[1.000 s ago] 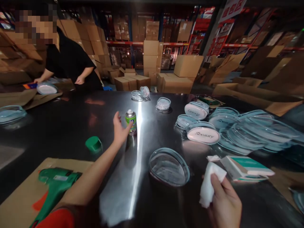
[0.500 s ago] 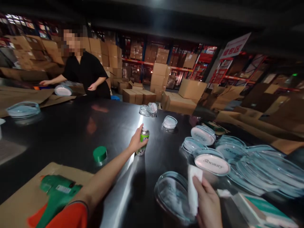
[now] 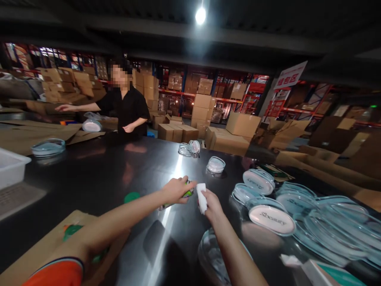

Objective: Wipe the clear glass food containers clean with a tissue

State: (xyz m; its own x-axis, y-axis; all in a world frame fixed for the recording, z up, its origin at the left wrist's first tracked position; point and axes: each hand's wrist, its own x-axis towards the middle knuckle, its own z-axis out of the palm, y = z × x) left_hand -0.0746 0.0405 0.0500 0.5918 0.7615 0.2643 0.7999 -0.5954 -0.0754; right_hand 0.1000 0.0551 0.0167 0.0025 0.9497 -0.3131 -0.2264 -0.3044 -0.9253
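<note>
My left hand point(image 3: 176, 190) is wrapped round a green spray can point(image 3: 188, 193), which is tilted, its top toward the right. Close beside it, my right hand point(image 3: 212, 201) grips a folded white tissue point(image 3: 202, 198) near the can's top; whether the two touch I cannot tell. Below my right forearm lies a clear oval case point(image 3: 210, 254), partly covered by the arm. A green cap point(image 3: 131, 197) sits on the dark table left of the can. Under my left forearm a green glue gun point(image 3: 70, 231) is mostly hidden on a cardboard sheet point(image 3: 77, 217).
Clear and white oval cases point(image 3: 272, 216) are piled at the right, with a tissue box point(image 3: 327, 274) in front. Further cases point(image 3: 216, 165) stand toward the far edge. A white bin point(image 3: 12, 167) is at the left. Across the table stands a person point(image 3: 131, 107) in black.
My left hand has lifted and tipped the can. My right hand has moved forward and left with the tissue, up to the can. The person opposite has stretched an arm out.
</note>
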